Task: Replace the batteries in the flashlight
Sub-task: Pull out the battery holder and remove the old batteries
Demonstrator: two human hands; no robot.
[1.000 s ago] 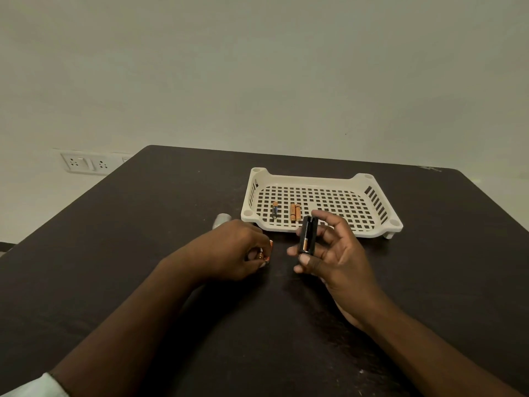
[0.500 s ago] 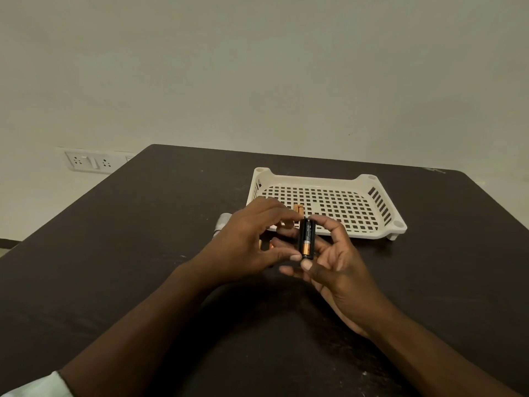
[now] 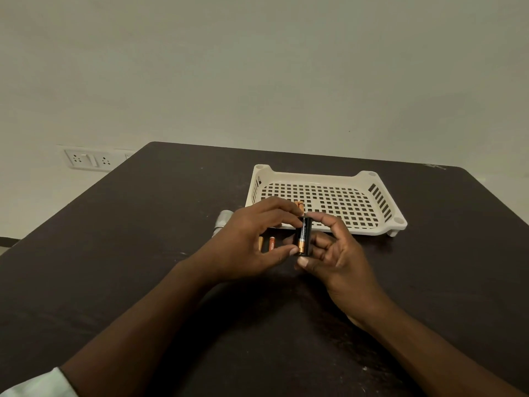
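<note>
My right hand [image 3: 340, 259] holds a black battery holder [image 3: 307, 234] upright above the table, in front of the tray. A black and copper battery [image 3: 301, 241] sits in the holder's near side. My left hand [image 3: 249, 242] pinches that battery, forefinger on its top end and thumb at its copper bottom end. Two loose batteries [image 3: 271, 243] lie on the table just behind my left hand. The silver flashlight body [image 3: 222, 222] lies on the table, mostly hidden by my left hand. Orange batteries [image 3: 299, 204] show in the tray's near left corner.
A white slotted plastic tray [image 3: 372, 224] stands on the dark table [image 3: 114, 253] beyond my hands. A wall socket plate [image 3: 87, 160] is on the wall at the left. The table's right edge runs close to the tray.
My left hand left two batteries on the table and came right and up to the holder. It now pinches the battery in the holder. My right hand stayed almost in place.
</note>
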